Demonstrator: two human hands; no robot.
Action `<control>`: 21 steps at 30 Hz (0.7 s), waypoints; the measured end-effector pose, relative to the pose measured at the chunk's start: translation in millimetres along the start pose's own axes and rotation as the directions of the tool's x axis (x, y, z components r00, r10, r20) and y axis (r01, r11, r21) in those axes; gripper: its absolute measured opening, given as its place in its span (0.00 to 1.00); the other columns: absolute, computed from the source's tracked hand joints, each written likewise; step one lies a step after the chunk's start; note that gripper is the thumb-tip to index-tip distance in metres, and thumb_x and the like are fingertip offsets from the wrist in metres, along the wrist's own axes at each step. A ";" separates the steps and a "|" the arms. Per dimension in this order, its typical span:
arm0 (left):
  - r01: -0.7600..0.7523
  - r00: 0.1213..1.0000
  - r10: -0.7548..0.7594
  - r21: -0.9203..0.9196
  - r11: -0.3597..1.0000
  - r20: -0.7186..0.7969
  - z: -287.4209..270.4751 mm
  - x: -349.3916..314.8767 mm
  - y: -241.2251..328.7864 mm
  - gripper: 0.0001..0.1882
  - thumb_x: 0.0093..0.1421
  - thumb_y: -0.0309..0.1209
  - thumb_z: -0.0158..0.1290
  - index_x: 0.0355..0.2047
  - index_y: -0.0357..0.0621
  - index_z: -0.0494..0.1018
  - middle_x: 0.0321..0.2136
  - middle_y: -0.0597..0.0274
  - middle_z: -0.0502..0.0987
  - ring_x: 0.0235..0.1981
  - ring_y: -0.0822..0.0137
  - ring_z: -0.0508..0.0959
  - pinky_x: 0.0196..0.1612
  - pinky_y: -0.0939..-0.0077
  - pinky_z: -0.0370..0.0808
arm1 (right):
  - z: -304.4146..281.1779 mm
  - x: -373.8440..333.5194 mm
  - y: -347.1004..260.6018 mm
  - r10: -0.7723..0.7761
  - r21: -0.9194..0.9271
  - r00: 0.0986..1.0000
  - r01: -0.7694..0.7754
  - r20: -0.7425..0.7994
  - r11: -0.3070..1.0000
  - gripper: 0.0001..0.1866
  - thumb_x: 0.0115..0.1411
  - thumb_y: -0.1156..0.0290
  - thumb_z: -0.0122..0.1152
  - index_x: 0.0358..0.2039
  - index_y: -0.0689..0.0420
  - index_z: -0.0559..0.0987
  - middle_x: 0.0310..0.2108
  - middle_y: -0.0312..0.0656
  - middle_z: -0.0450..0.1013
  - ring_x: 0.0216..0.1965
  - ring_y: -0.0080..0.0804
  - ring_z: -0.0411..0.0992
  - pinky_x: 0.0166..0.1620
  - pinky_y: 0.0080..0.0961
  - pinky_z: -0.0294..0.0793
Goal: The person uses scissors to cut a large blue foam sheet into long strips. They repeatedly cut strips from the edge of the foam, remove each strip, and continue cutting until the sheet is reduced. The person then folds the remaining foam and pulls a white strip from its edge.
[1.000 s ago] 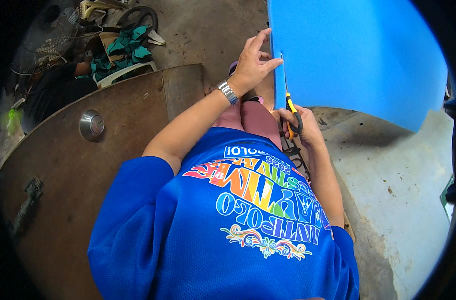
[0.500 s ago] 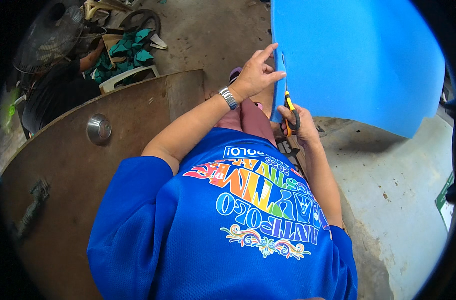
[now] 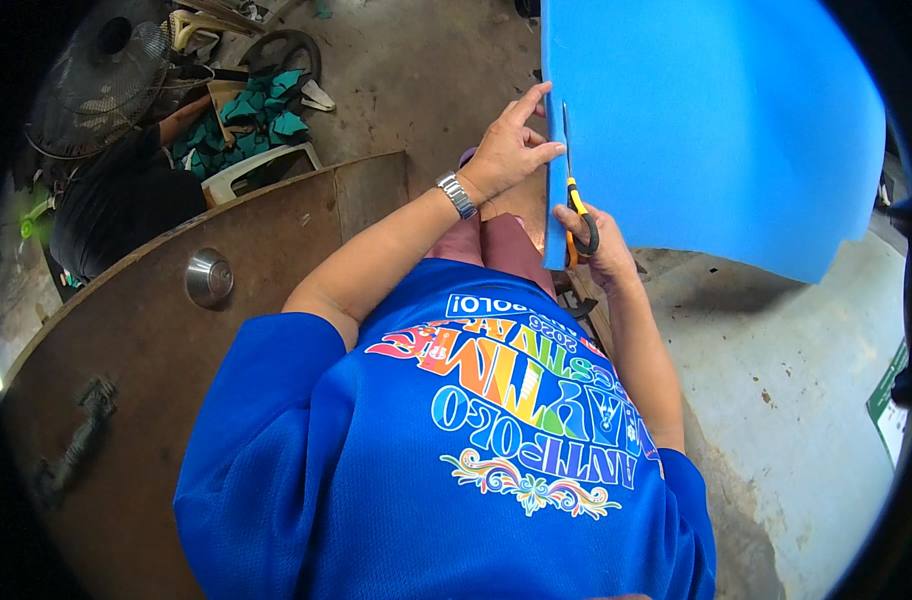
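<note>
1. Blue short-sleeved shirt (image 3: 376, 480), multicoloured print on the front; lower centre of the frame, worn by the person.
2. Right hand (image 3: 612, 255); right of centre. Clamped on the scissors, thumb and fingers at the handles.
3. Scissors (image 3: 573, 190), handles yellow, black and orange; right of centre. Blades point to the top of the frame and lie along the blue sheet, just inside its left edge.
4. Left hand (image 3: 506, 152); above centre, apart from the right. Thumb beside the blades, index fingertip at the sheet's left edge, the two spread; whether the remaining fingers grip behind cannot be told.
5. Wristwatch (image 3: 457, 195), silver-coloured metal band; on the left wrist.
6. Blue sheet (image 3: 706, 130), large, smooth, bending; upper right. A narrow strip of it stands left of the blades, its lower end beside the right thumb.
7. Brown panel (image 3: 266, 290), upper edge bowed; left side. Carries a round metal fitting (image 3: 210, 278) and, lower left, a blurred object.
8. Pale grey surface (image 3: 776, 370), stained; lower right.
9. Teal scraps (image 3: 266, 100), heaped; upper left, near a pale plastic chair (image 3: 221, 190).
10. Co-worker (image 3: 121, 210), dark garment, one arm toward the scraps; upper left.
11. Fan (image 3: 106, 85), round wire guard; upper left.
</note>
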State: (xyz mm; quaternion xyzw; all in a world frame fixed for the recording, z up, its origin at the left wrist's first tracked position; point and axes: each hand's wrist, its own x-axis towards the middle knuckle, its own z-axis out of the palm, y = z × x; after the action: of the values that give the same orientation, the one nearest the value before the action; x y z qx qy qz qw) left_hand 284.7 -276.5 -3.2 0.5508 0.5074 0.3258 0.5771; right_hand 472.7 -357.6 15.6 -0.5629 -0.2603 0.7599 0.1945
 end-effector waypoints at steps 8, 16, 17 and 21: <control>-0.139 0.990 0.141 0.163 0.977 -0.004 -6.3 27.8 6.7 0.44 0.55 0.26 0.63 0.69 0.53 0.54 0.53 0.47 0.65 0.41 0.62 0.82 0.42 0.74 0.82 | -8.0 -4.3 -9.5 0.031 0.007 0.999 -0.032 0.004 0.999 0.24 0.55 0.47 0.69 0.35 0.57 0.76 0.20 0.36 0.71 0.18 0.21 0.69 0.21 0.18 0.64; -0.070 0.997 0.067 0.057 0.996 0.048 2.7 25.1 11.9 0.43 0.56 0.25 0.63 0.69 0.52 0.55 0.56 0.50 0.62 0.41 0.66 0.81 0.44 0.76 0.82 | -22.6 15.8 -20.0 -0.015 -0.020 0.999 0.016 0.031 1.000 0.26 0.54 0.45 0.69 0.34 0.57 0.77 0.22 0.33 0.72 0.21 0.20 0.70 0.24 0.17 0.64; -0.056 0.998 0.053 0.070 0.996 0.040 3.4 27.9 12.5 0.43 0.56 0.25 0.63 0.69 0.52 0.55 0.55 0.50 0.63 0.41 0.66 0.81 0.44 0.75 0.82 | -20.3 14.1 -16.3 -0.042 0.002 0.999 0.042 0.010 0.999 0.25 0.54 0.46 0.70 0.34 0.57 0.77 0.22 0.33 0.72 0.20 0.20 0.69 0.23 0.17 0.64; -0.047 0.998 0.051 0.122 0.991 -0.035 4.8 46.2 16.3 0.43 0.56 0.25 0.63 0.69 0.51 0.55 0.54 0.49 0.63 0.42 0.65 0.81 0.43 0.75 0.82 | -16.1 11.5 -6.9 -0.057 0.016 0.998 0.057 -0.032 0.998 0.24 0.54 0.49 0.71 0.36 0.57 0.78 0.22 0.33 0.71 0.21 0.19 0.68 0.23 0.17 0.66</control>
State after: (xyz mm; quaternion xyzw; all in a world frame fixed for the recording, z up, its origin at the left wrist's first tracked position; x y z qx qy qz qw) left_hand 304.9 -231.8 1.4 0.5907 0.5235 0.3190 0.5246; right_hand 484.7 -342.6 7.4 -0.5655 -0.2665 0.7473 0.2251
